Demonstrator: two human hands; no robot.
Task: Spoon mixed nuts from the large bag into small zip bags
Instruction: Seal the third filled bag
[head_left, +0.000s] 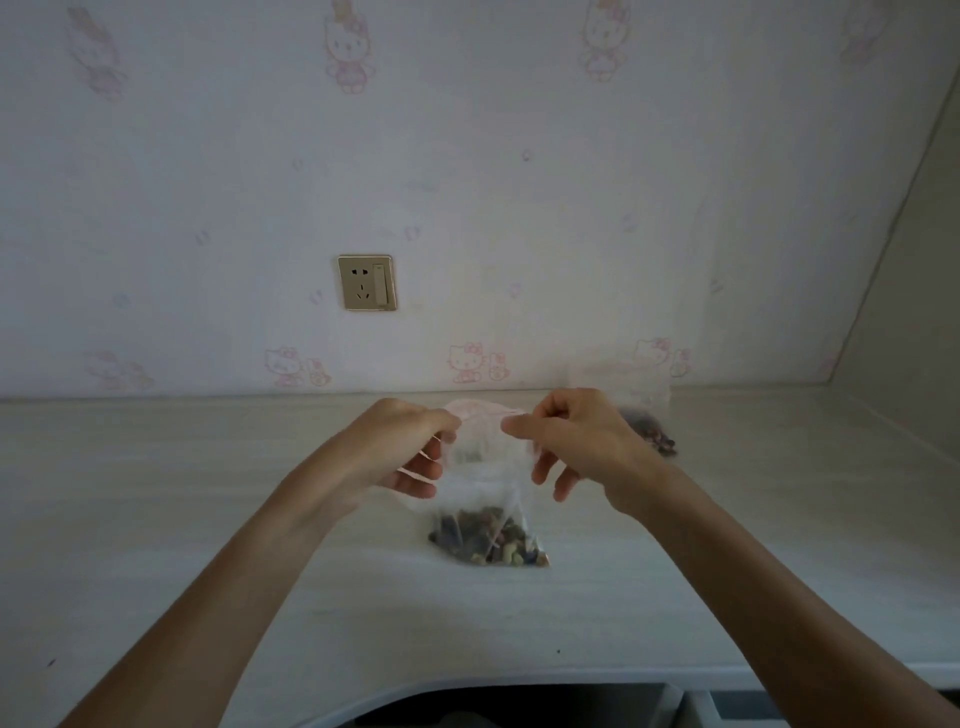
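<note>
A small clear zip bag (480, 483) with a pink zip strip stands upright on the pale desk (208, 519), with mixed nuts (485, 535) filling its bottom. My left hand (405, 447) pinches the left end of the bag's top edge. My right hand (576, 441) pinches the right end of that edge, its other fingers hanging loosely. Behind my right hand stands the large clear bag (636, 410) of nuts, near the wall and partly hidden by the hand. No spoon is visible.
The desk meets a wallpapered wall with a power socket (367, 283) at the back. A side panel (909, 332) closes the desk on the right. The desk's front edge curves inward above a dark gap (519, 706).
</note>
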